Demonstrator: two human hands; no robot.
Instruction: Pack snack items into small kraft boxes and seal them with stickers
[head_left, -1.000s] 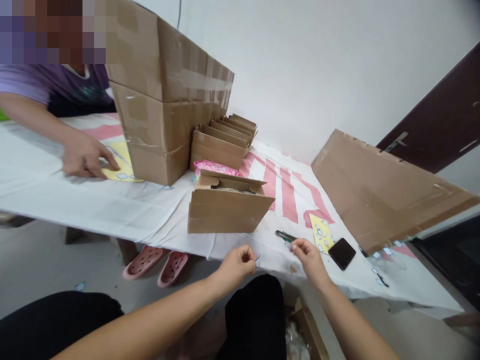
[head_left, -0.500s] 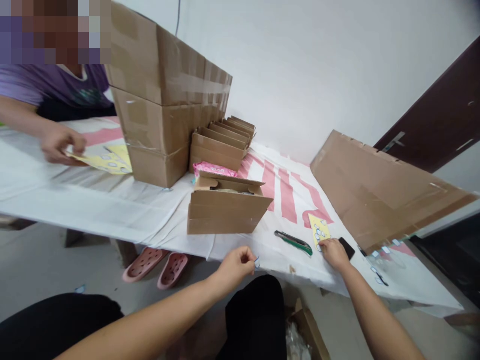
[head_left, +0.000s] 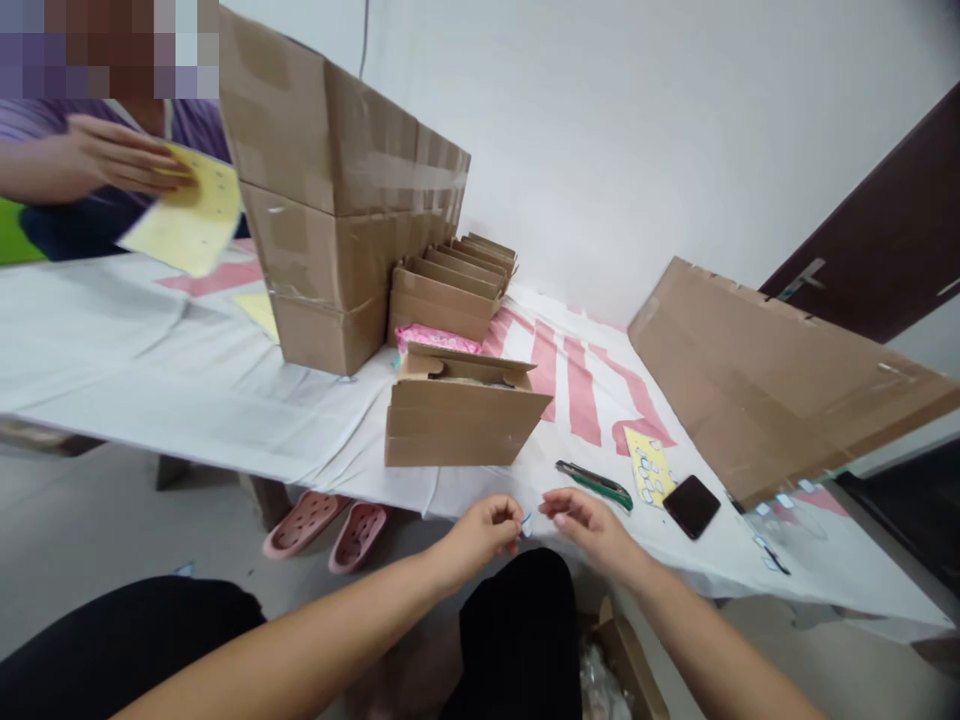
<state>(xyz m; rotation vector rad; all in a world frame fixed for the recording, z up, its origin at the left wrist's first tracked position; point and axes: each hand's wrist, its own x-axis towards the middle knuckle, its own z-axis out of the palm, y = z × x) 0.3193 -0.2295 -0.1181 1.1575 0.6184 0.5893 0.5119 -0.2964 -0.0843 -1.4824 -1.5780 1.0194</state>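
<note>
My left hand [head_left: 487, 528] is closed in a pinch on a small white sticker with a blue edge [head_left: 526, 522], above the near edge of the table. Facing it, a short gap away, my right hand [head_left: 592, 525] has its thumb and fingers drawn together; whatever lies between their tips is too small to make out. A green box cutter [head_left: 596, 485] rests on the cloth just beyond the right hand. Beside the cutter lies a yellow sticker sheet [head_left: 649, 468], with a black phone [head_left: 691, 506] partly on its edge. An open cardboard box [head_left: 459, 430] stands beyond my left hand.
Stacked cartons [head_left: 300, 240] rise at the left, with several open boxes [head_left: 442, 300] and a pink packet [head_left: 439, 340] alongside. A large cardboard panel [head_left: 780, 380] leans at the right. Across the table, a person's hand [head_left: 124, 155] holds a yellow sheet [head_left: 196, 215]. Pink clogs [head_left: 360, 535] lie below.
My right hand has left the yellow sheet by the phone and come over close to my left hand. The left hand keeps its sticker. The other person has lifted a yellow sheet.
</note>
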